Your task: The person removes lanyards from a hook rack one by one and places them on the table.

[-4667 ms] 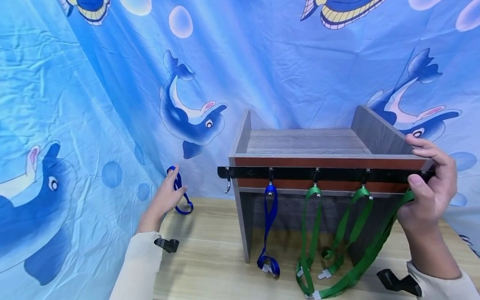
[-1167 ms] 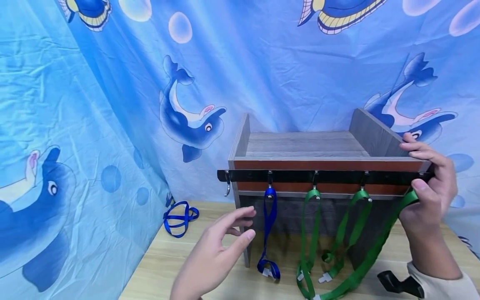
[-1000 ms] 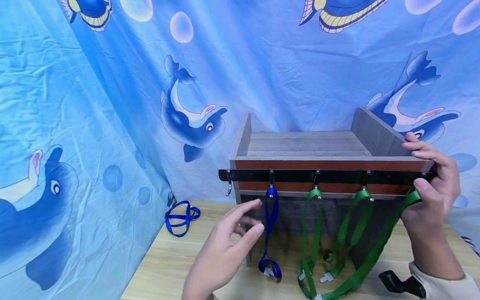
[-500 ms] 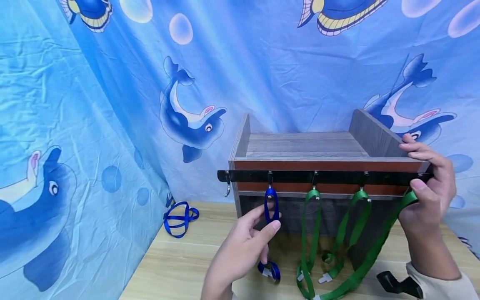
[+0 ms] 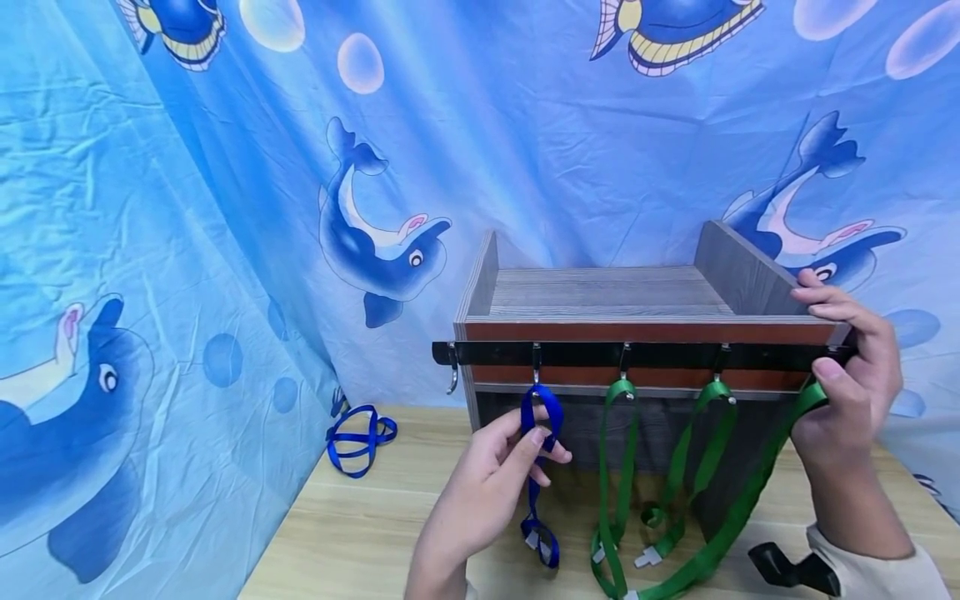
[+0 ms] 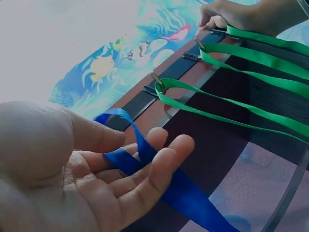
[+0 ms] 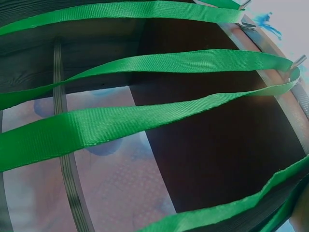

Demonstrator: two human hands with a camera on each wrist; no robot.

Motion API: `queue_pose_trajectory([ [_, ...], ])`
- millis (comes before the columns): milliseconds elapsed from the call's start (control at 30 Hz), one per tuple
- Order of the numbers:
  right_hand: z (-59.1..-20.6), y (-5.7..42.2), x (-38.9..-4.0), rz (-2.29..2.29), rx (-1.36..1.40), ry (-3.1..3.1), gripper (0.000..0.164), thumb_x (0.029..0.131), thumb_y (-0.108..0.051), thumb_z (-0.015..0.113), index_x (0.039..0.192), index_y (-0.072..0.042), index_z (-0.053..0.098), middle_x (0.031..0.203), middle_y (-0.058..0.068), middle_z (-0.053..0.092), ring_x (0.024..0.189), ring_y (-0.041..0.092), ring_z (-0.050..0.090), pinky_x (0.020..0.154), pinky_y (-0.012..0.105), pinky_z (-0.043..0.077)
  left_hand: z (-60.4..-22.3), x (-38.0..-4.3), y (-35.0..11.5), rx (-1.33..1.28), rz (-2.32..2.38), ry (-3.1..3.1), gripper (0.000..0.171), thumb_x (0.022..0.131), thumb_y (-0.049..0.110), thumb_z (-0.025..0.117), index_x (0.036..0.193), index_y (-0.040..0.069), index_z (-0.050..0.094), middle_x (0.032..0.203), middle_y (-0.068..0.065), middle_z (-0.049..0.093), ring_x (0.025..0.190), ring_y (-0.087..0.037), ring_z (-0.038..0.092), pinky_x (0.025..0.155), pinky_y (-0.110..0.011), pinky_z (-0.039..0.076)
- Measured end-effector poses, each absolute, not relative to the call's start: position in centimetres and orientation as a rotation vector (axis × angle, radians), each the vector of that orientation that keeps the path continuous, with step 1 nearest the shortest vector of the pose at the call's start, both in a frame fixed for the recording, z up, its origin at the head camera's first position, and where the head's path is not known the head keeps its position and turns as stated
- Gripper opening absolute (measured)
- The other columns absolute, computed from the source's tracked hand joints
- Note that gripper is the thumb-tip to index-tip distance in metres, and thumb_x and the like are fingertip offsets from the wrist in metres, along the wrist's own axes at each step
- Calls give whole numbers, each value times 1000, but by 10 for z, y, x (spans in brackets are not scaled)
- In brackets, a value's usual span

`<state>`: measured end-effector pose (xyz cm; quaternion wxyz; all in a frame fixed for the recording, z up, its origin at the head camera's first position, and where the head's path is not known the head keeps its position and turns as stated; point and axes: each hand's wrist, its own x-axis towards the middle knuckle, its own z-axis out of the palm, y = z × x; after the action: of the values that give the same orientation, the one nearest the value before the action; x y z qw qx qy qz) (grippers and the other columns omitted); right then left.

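Observation:
My left hand (image 5: 476, 492) pinches the upper loop of a blue lanyard (image 5: 553, 408) between thumb and fingers. That lanyard still hangs from the second hook of a black hook rail (image 5: 581, 355); in the left wrist view its blue strap (image 6: 188, 200) runs past my curled fingers. At the rail's right end, my right hand (image 5: 855, 392) grips the rail and the side of the grey shelf (image 5: 615, 287), thumb in front. A green lanyard (image 5: 765, 492) drops from beneath this hand, its top hidden. Two more green lanyards hang from the middle hooks, including one nearest the blue (image 5: 604, 467).
Another blue lanyard (image 5: 360, 437) lies loosely coiled on the wooden table (image 5: 337, 533), against the curtain (image 5: 225, 250) at the left. The leftmost hook (image 5: 453, 379) bears nothing. White clips at the green lanyards' lower ends hang near the tabletop.
The left hand has let go of one blue lanyard on the table at the left, moved right and taken hold of the hanging blue one. My right hand has kept its grip.

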<state>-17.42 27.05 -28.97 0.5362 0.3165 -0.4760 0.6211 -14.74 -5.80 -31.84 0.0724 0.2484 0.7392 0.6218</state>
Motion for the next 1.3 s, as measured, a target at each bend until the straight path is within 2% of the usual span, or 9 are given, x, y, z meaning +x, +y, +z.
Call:
queue_pose_trajectory([
  [167,-288,269,-174,1478,762,-1131,35,81,-3,61,112,14,63,124,17,73,139,34,56,135,43,16,-315,-144,-58,733,1920,2251,35,116,19,38,132,17,69,97,-10,73,73,-12,63,71,-24,57],
  [267,-288,269,-174,1482,767,-1120,35,81,-2,62,111,14,63,123,18,73,138,35,56,135,42,17,-314,-141,-60,710,1964,2265,35,115,11,34,122,14,69,76,-9,55,59,-10,48,59,-21,47],
  [400,-289,268,-175,1496,784,-1106,34,81,-1,61,111,15,63,123,19,73,139,36,55,134,43,17,-311,-138,-63,677,2022,2262,34,113,7,32,117,11,65,67,-8,36,52,-10,41,54,-19,40],
  [533,-290,268,-176,1499,790,-1103,34,81,-1,61,111,15,63,123,19,73,139,35,56,134,43,19,-309,-135,-67,704,2049,2263,35,114,8,32,118,14,66,72,-12,49,51,-13,47,52,-22,47],
  [667,-291,269,-176,1496,778,-1109,34,81,-2,62,111,14,63,123,18,73,138,34,56,134,42,18,-306,-130,-72,837,2083,2266,31,116,15,34,120,12,65,81,-20,64,55,-21,58,58,-32,58],
  [733,-291,270,-175,1491,772,-1122,34,82,-2,62,112,14,63,123,17,73,139,34,56,135,42,17,-305,-128,-75,899,2111,2257,30,117,17,36,120,10,65,83,-22,65,61,-26,64,62,-35,61],
  [900,-292,270,-174,1481,767,-1137,34,82,-2,60,113,14,63,124,17,73,140,34,55,135,42,16,-300,-122,-87,1016,2175,2224,31,116,13,35,122,6,64,86,-20,63,87,-26,75,74,-39,66],
  [1100,-292,270,-173,1451,761,-1151,35,83,-3,61,113,14,62,126,17,72,140,33,55,135,42,16,-297,-118,-99,1205,2192,2327,33,113,2,36,123,6,67,92,-13,70,103,-23,78,88,-36,64],
  [1300,-292,271,-174,1457,760,-1154,35,82,-2,61,114,14,62,126,17,72,140,34,54,135,42,16,-296,-118,-112,1389,2195,2382,38,110,-8,35,125,2,68,101,-15,75,100,-23,76,87,-31,61],
])
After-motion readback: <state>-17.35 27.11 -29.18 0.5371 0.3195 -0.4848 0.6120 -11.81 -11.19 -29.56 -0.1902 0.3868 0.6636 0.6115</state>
